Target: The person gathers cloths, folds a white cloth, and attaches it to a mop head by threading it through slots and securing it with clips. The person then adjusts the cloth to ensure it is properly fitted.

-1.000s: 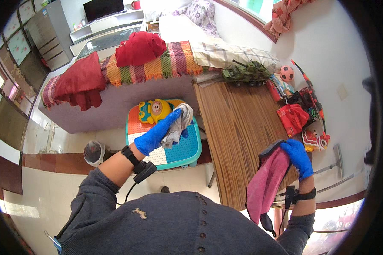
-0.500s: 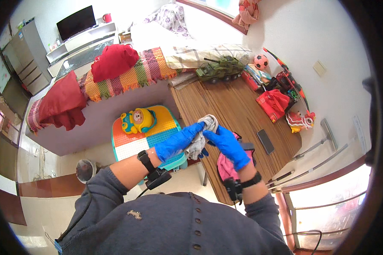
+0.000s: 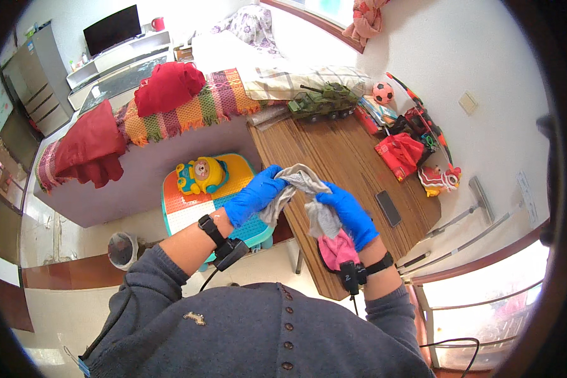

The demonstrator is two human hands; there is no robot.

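Note:
A crumpled grey cloth point(image 3: 301, 179) stretches between my two blue-gloved hands, above the near left edge of the brown wooden table point(image 3: 343, 145). My left hand point(image 3: 254, 199) is closed on one end, where a fold hangs below the fingers. At the other end, my right hand point(image 3: 349, 215) grips the cloth, and a loose flap droops beside it. Under my right wrist lies a pink item with dark edging point(image 3: 338, 248), partly covered, so its kind cannot be made out. A black phone point(image 3: 388, 208) rests on the table right of my right hand.
Along the table's far side stand a green toy armoured vehicle point(image 3: 324, 101), a pink ball point(image 3: 383, 93), a red bag point(image 3: 399, 154) and a lion-like toy point(image 3: 439, 181). Left of the table, a colourful building-block table point(image 3: 186, 222) carries a yellow toy point(image 3: 209, 178). A bin point(image 3: 123, 251) stands on the floor.
My hands have moved apart, and the bunched grey cloth is now spread between them with its ends hanging. The view has shifted slightly.

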